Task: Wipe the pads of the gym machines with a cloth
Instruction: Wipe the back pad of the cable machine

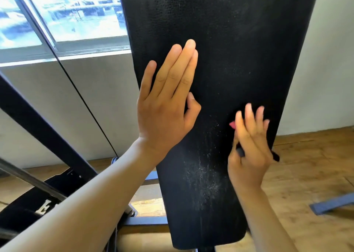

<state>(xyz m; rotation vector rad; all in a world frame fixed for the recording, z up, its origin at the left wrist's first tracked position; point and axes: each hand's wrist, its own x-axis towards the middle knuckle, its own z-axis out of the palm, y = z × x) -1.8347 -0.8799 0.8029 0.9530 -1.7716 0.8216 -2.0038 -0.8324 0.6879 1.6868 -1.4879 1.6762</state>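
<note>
A tall black pad (220, 41) of a gym bench slopes up in front of me, with whitish dust streaks on its lower half. My left hand (166, 106) lies flat on the pad's left edge, fingers straight and together. My right hand (249, 146), blurred by motion, holds a dark cloth (240, 152) against the pad's lower right. A pink corner of the cloth sticks out by the fingers, and a dark end shows past the hand on the right. The fingers stretch over the cloth, which folds round the thumb side. Most of the cloth is hidden under the hand.
A black slanted frame bar (44, 129) and a thin cable (82, 100) run at the left, before a grey wall and a window (76, 14). A blue-grey base bar (333, 204) lies on the wooden floor (306, 175) at the right.
</note>
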